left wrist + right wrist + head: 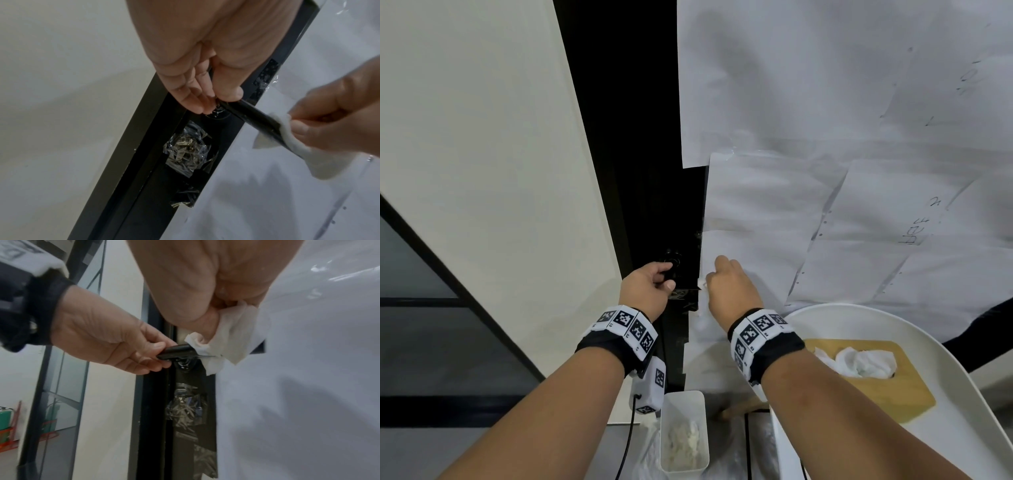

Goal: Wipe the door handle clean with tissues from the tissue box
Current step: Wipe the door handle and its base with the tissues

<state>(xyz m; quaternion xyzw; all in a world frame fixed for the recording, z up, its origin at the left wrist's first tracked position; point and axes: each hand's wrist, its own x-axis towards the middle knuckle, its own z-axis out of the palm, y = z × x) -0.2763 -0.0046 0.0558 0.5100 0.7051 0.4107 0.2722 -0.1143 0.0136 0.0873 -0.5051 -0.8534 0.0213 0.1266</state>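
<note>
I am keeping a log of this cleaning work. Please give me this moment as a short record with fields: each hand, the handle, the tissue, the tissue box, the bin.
left hand: pinches the pivot end of the door handle
right hand: holds a tissue wrapped around the handle's free end
door handle: black lever on a dark door frame
tissue: white, partly folded over the lever
tissue box: on a white tray, tissue sticking out
bin: white, below the handle, crumpled tissues inside
</note>
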